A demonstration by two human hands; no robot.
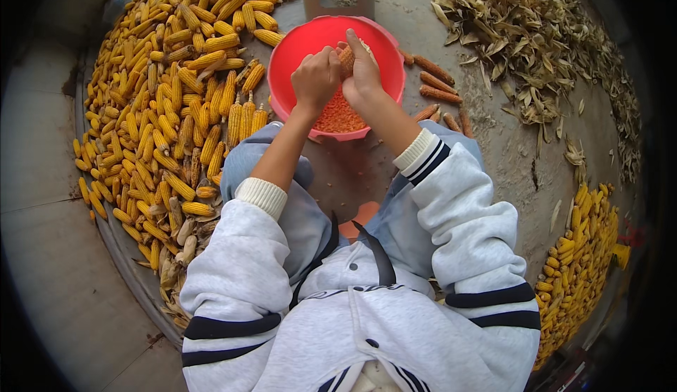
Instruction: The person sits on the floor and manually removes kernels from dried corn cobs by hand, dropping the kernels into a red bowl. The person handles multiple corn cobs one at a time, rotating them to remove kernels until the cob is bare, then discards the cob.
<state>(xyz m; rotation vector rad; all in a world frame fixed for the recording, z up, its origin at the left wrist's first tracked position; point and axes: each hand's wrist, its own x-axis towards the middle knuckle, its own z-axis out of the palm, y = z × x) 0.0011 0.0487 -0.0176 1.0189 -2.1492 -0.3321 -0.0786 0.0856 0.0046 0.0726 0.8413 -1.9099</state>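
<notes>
A red plastic basin (285,69) stands on the floor in front of my knees, with loose orange corn kernels (341,114) in its bottom. Over it, both my hands are on one partly stripped corn cob (346,61). My left hand (316,77) is on the cob's left side, its fingers curled. On the other side my right hand (362,72) grips the cob with the thumb pointing up along it; pale kernels show by that thumb. The palms and part of the cob are hidden by the fingers.
Unshelled yellow corn ears (174,101) lie heaped at left. Several bare cobs (436,80) rest right of the basin. Beyond it stands a grey-green container (338,11). Dry husks (529,42) are piled at upper right, and another heap of corn (574,270) lies at lower right.
</notes>
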